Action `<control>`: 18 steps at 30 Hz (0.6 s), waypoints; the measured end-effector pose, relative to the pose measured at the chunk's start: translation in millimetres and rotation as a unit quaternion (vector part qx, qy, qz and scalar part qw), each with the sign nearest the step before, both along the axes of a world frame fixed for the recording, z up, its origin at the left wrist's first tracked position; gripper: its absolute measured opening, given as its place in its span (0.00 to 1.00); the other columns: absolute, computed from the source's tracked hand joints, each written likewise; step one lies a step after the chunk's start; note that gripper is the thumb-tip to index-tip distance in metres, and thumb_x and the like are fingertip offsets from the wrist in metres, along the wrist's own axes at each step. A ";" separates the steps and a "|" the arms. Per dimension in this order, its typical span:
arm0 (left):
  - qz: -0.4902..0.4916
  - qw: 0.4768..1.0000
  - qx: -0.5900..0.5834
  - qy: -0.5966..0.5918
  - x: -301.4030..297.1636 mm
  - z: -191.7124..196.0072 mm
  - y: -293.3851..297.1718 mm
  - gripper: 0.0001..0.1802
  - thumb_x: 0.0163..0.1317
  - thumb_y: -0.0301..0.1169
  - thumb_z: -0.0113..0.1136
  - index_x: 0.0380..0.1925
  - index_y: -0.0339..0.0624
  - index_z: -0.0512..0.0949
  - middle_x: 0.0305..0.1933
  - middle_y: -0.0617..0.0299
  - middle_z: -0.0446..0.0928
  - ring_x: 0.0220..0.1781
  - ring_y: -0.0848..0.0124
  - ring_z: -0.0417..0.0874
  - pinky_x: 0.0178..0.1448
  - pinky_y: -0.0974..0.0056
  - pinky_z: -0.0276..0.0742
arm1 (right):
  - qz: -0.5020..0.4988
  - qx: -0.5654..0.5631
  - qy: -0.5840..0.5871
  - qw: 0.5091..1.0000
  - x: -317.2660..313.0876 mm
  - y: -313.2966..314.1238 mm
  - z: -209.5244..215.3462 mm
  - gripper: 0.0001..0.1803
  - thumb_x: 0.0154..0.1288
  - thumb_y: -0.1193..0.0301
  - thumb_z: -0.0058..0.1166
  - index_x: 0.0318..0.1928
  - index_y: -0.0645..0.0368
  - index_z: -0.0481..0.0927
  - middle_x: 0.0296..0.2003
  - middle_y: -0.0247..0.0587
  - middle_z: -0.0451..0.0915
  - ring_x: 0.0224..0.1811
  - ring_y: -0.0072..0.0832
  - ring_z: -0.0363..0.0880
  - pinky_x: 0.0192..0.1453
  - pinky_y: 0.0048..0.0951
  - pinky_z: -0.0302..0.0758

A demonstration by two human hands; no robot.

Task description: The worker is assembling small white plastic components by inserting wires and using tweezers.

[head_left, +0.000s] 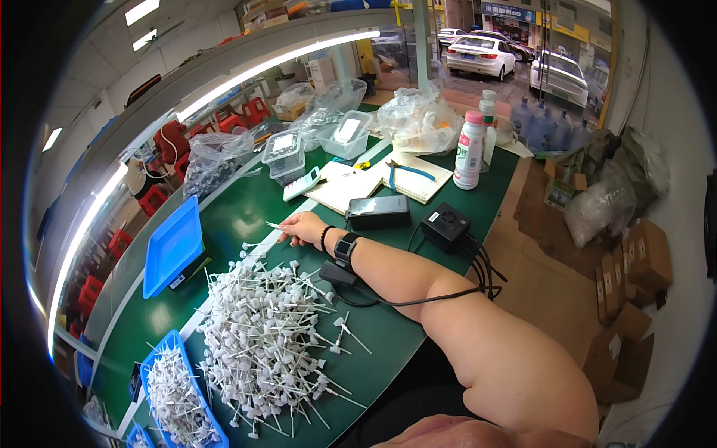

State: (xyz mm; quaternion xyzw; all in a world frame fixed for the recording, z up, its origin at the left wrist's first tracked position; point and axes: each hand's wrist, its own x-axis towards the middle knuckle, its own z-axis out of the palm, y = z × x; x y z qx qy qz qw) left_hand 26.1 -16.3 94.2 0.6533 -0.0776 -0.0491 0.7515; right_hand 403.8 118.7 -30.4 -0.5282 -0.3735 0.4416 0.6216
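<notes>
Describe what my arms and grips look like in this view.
Your right forearm shows no sleeve; its wrist wears a dark beaded bracelet and a black watch-like band. A black cable crosses the forearm. The right grip is ungloved. I can't see your left one.

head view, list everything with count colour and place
Table: one, green, middle
Trays: three, blue, left side
Stemmed pieces: uncountable, white, on table, in trays
Tubs: at least two, clear, far side
Plastic bags: several, clear, far side
Notebook pages: two, cream, far side
Pliers: one, blue-handled, on pages
Calculator: one, white, beside pages
Devices: several, black, right side
Cables: several, black, right side
Bottles: two, mostly white, far right
Jugs: several, blue, far right
Cartons: several, brown, right floor
Cars: several, mostly white, outside
Stools: several, red, left background
Watch: one, black, wrist
Right hand: one, bare, centre, pinching white piece
</notes>
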 end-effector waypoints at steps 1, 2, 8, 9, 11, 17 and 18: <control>0.003 1.000 -0.001 0.003 0.0 -0.2 0.0 0.24 0.67 0.42 0.44 0.59 0.50 0.54 0.41 0.58 0.74 0.32 0.63 0.75 0.38 0.58 0.70 | 0.002 0.001 0.002 1.000 0.1 0.5 -0.2 0.11 0.64 0.72 0.49 0.45 0.63 0.77 0.32 0.39 0.83 0.17 0.14 0.72 0.18 0.13 0.65; 0.006 1.000 -0.002 0.006 -0.2 -0.3 0.0 0.24 0.67 0.42 0.44 0.59 0.50 0.54 0.41 0.58 0.74 0.32 0.63 0.75 0.38 0.59 0.69 | 0.004 0.002 0.004 1.000 0.1 0.9 -0.5 0.11 0.64 0.72 0.50 0.45 0.63 0.77 0.32 0.38 0.83 0.17 0.14 0.73 0.18 0.13 0.65; 0.026 0.999 -0.004 0.022 -2.0 -0.4 0.6 0.22 0.67 0.41 0.44 0.58 0.49 0.56 0.40 0.58 0.74 0.32 0.64 0.75 0.38 0.60 0.69 | 0.007 -0.001 -0.001 1.000 1.9 1.6 -1.6 0.11 0.64 0.72 0.49 0.45 0.63 0.77 0.32 0.38 0.83 0.17 0.13 0.72 0.18 0.13 0.65; 0.030 0.999 -0.005 0.024 -2.8 -0.4 0.7 0.22 0.67 0.41 0.44 0.57 0.49 0.56 0.40 0.58 0.74 0.32 0.64 0.74 0.38 0.60 0.69 | 0.008 0.000 -0.001 1.000 0.8 1.8 -1.3 0.11 0.64 0.72 0.49 0.45 0.63 0.77 0.32 0.38 0.83 0.17 0.13 0.72 0.18 0.13 0.65; 0.037 0.999 -0.005 0.026 -3.2 -0.7 0.8 0.21 0.67 0.41 0.44 0.57 0.48 0.57 0.40 0.58 0.74 0.32 0.64 0.74 0.38 0.60 0.69 | 0.006 0.000 -0.004 1.000 2.0 2.3 -2.6 0.11 0.64 0.72 0.49 0.45 0.63 0.77 0.32 0.38 0.83 0.17 0.13 0.72 0.18 0.13 0.65; 0.066 0.997 -0.008 0.033 -7.9 -0.4 -0.1 0.20 0.67 0.40 0.45 0.56 0.47 0.59 0.39 0.58 0.74 0.32 0.66 0.74 0.37 0.62 0.68 | 0.006 -0.001 -0.011 1.000 1.3 1.3 -1.5 0.12 0.65 0.72 0.49 0.46 0.63 0.76 0.33 0.38 0.83 0.18 0.13 0.72 0.19 0.13 0.65; 0.072 0.997 -0.008 0.034 -8.8 -0.2 -1.0 0.20 0.67 0.40 0.45 0.55 0.47 0.59 0.38 0.58 0.74 0.32 0.66 0.74 0.37 0.62 0.68 | 0.008 -0.001 -0.012 1.000 0.8 0.2 -1.1 0.12 0.65 0.72 0.49 0.46 0.63 0.76 0.33 0.38 0.83 0.18 0.13 0.72 0.19 0.13 0.65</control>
